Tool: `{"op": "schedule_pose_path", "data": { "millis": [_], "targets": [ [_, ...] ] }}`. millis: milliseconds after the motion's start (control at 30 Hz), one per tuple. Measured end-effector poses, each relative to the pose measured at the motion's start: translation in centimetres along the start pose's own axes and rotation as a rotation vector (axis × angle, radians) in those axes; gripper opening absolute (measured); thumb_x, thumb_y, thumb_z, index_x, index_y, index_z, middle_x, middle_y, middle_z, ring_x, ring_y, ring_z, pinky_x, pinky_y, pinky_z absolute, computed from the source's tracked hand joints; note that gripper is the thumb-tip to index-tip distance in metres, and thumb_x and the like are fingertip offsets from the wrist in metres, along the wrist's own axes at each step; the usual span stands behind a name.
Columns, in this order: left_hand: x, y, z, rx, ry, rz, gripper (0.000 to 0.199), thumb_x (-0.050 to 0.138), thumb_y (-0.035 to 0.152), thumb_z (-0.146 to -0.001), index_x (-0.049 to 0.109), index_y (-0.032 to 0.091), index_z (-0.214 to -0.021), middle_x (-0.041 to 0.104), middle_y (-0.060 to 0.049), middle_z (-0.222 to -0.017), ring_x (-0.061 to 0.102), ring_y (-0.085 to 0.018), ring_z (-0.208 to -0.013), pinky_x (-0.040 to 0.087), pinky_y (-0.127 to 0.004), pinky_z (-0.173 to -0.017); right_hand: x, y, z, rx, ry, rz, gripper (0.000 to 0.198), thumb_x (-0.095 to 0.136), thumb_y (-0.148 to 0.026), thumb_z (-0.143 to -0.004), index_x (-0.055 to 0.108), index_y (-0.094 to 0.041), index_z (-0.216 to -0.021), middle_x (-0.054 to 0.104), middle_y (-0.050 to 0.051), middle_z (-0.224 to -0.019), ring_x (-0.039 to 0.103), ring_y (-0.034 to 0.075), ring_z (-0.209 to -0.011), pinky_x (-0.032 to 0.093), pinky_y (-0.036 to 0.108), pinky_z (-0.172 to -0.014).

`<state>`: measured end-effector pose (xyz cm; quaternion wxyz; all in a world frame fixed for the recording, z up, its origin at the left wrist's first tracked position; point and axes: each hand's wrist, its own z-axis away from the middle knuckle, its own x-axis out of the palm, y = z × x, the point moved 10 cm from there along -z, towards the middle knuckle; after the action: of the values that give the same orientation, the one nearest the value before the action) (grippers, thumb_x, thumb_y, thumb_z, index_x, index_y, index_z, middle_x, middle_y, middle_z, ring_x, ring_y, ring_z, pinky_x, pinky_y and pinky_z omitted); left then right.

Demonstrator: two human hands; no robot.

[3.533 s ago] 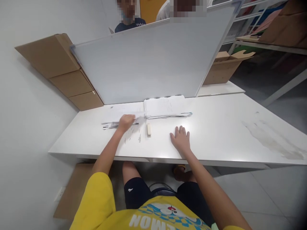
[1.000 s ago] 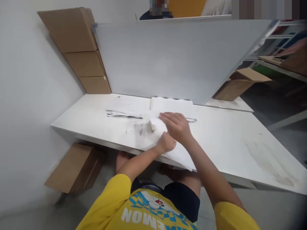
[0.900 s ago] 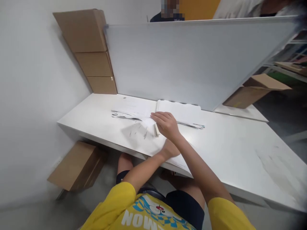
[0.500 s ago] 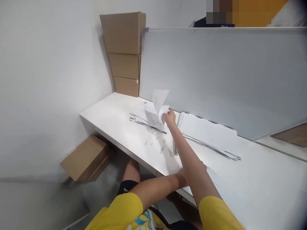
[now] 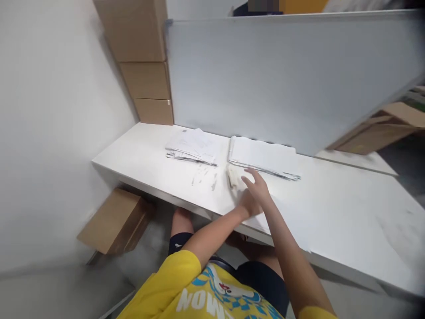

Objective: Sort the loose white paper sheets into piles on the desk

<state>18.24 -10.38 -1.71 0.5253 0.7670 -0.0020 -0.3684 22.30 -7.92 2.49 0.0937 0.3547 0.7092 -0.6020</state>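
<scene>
While my right hand (image 5: 259, 188) hangs with fingers apart, my left hand (image 5: 249, 204) is on or just above a loose sheet (image 5: 261, 223) on the worktop (image 5: 338, 199); its hidden grip I cannot tell. I judge this paper handling; the next move wants uncrossed arms. A pale block (image 5: 232, 176) lies in the way before the right paper stack (image 5: 264, 153); the whiteboard (image 5: 265, 79) stands behind.
</scene>
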Motion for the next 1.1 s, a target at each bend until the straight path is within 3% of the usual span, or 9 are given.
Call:
{"op": "schedule_pose_path", "data": {
  "millis": [67, 133, 300, 367, 433, 633, 767, 900, 1100],
  "targets": [
    [0.4, 0.4, -0.5, 0.075, -0.078, 0.029, 0.022, 0.061, 0.010, -0.076, 0.067, 0.014, -0.097, 0.067, -0.014, -0.112, 0.057, -0.029, -0.114, 0.038, -0.040, -0.109, -2.7, 2.7, 5.6, 0.020, 0.013, 0.049, 0.056, 0.050, -0.056, -0.084, 0.060, -0.017, -0.123, 0.054, 0.017, -0.138, 0.048, 0.031, -0.129, 0.036, 0.051, -0.110],
    [0.1, 0.2, -1.1, 0.101, -0.083, 0.088, 0.027, 0.050, 0.008, -0.081, 0.067, 0.015, -0.101, 0.066, -0.014, -0.117, 0.055, -0.026, -0.119, 0.036, -0.042, -0.112, -4.0, 5.0, 10.7, 0.038, 0.001, 0.155, 0.064, 0.051, -0.059, -0.082, 0.057, -0.014, -0.128, 0.051, 0.021, -0.140, 0.044, 0.034, -0.133, 0.035, 0.054, -0.110],
    [-2.9, -1.5, -0.9, -0.037, 0.220, 0.635, 0.028, 0.041, 0.015, -0.087, 0.065, 0.018, -0.102, 0.069, -0.009, -0.114, 0.061, -0.021, -0.114, 0.040, -0.040, -0.107, -3.5, 6.6, 17.8, -0.016, -0.177, 0.567, 0.092, 0.071, -0.046, -0.074, 0.031, -0.010, -0.149, 0.022, 0.025, -0.157, 0.016, 0.040, -0.147, 0.024, 0.058, -0.114],
    [-3.3, -1.9, 0.6, -0.100, 0.340, 0.778, 0.023, 0.046, 0.020, -0.088, 0.062, 0.018, -0.105, 0.070, -0.010, -0.112, 0.062, -0.020, -0.112, 0.041, -0.039, -0.106, -3.5, 6.1, 18.6, -0.051, -0.223, 0.681, 0.095, 0.074, -0.037, -0.073, 0.027, -0.008, -0.150, 0.018, 0.027, -0.158, 0.015, 0.040, -0.147, 0.024, 0.056, -0.114],
    [-2.9, -2.1, 2.5, -0.163, 0.380, 0.854, 0.024, 0.051, 0.023, -0.087, 0.059, 0.018, -0.109, 0.069, -0.010, -0.114, 0.061, -0.021, -0.113, 0.042, -0.038, -0.104, -3.7, 5.7, 18.7, -0.055, -0.253, 0.726, 0.088, 0.070, -0.033, -0.077, 0.028, -0.007, -0.150, 0.023, 0.027, -0.156, 0.021, 0.039, -0.146, 0.027, 0.054, -0.114],
    [-2.0, -2.2, 7.3, -0.249, 0.321, 0.874, 0.032, 0.056, 0.028, -0.087, 0.055, 0.021, -0.117, 0.064, -0.010, -0.127, 0.057, -0.022, -0.121, 0.041, -0.039, -0.105, -3.9, 5.0, 18.0, -0.044, -0.170, 0.661, 0.080, 0.049, -0.056, -0.090, 0.033, -0.004, -0.148, 0.027, 0.027, -0.154, 0.025, 0.040, -0.144, 0.027, 0.054, -0.113],
    [-1.8, -1.4, 8.1, -0.204, 0.242, 0.813, 0.033, 0.059, 0.026, -0.084, 0.054, 0.021, -0.117, 0.064, -0.010, -0.127, 0.055, -0.022, -0.124, 0.037, -0.038, -0.110, -3.1, 3.6, 18.2, -0.078, -0.130, 0.571, 0.070, 0.034, -0.053, -0.097, 0.031, -0.009, -0.150, 0.029, 0.023, -0.155, 0.025, 0.037, -0.145, 0.025, 0.057, -0.113],
    [-1.9, -1.3, 8.0, -0.192, 0.256, 0.785, 0.032, 0.056, 0.021, -0.085, 0.053, 0.020, -0.116, 0.065, -0.009, -0.122, 0.057, -0.020, -0.121, 0.036, -0.038, -0.111, -2.6, 2.4, 18.2, -0.110, -0.178, 0.511, 0.060, 0.029, -0.046, -0.099, 0.033, -0.014, -0.150, 0.030, 0.017, -0.156, 0.026, 0.034, -0.145, 0.024, 0.057, -0.114],
    [-1.8, -1.5, 7.9, -0.191, 0.253, 0.748, 0.028, 0.056, 0.021, -0.085, 0.057, 0.020, -0.113, 0.064, -0.009, -0.122, 0.057, -0.020, -0.121, 0.038, -0.037, -0.109, -4.3, 1.8, 18.9, -0.213, -0.200, 0.340, 0.049, 0.028, -0.033, -0.101, 0.043, -0.022, -0.146, 0.047, 0.010, -0.148, 0.039, 0.026, -0.140, 0.031, 0.053, -0.114]
  ]
}}
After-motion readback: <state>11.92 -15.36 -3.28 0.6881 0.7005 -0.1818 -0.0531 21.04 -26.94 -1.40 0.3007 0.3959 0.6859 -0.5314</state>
